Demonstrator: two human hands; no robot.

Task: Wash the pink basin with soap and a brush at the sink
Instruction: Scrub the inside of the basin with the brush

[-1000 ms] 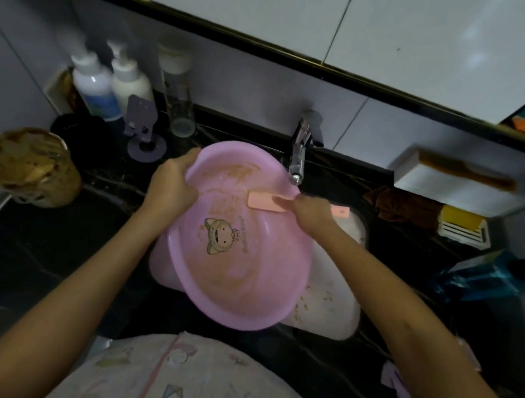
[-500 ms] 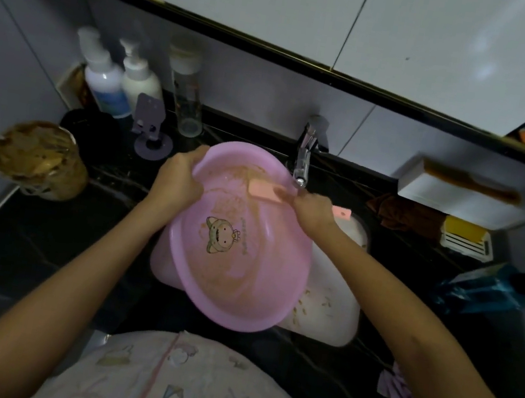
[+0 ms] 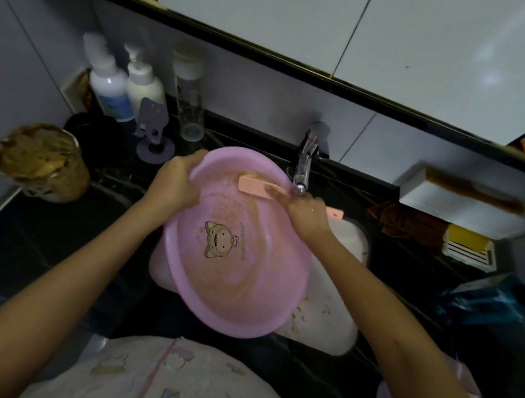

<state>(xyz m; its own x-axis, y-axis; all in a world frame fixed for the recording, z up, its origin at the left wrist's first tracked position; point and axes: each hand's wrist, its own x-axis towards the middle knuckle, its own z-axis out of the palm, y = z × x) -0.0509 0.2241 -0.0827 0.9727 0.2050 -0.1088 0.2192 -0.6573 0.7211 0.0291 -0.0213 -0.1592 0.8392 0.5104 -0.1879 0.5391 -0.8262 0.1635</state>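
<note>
Basin [image 3: 233, 263]: it is pink, with a cartoon animal printed on the bottom. You hold it tilted over the white sink [image 3: 334, 322], with the open side toward you and the far rim just below the tap [image 3: 303, 171]. Brownish streaks lie on its inner wall.
Left hand [image 3: 177, 181]: it grips the far-left rim of the basin, with the fingers curled over the edge.
Right hand [image 3: 308, 215]: it is closed around the handle of the brush. How each finger lies, I cannot tell.
Brush [image 3: 257, 188]: it is pink, and its flat back faces you. The head rests against the far inner wall. Its long axis runs left to right, and the handle end comes out on the right of your right hand.
Deciding relation: most of the streaked surface lies nearer to you than the brush, down the wall and toward the bottom. Because the brush lies across the basin, a pull toward you would probably sweep with its full length. Your right hand does this work, and your left hand only steadies.
Stage: in my judgement the scrubbing is in the middle, because the bottom and near wall still look dirty.
Care: only one hand holds the rim, so hard pressure may turn the basin.
Water: I cannot tell if the tap runs.
</note>
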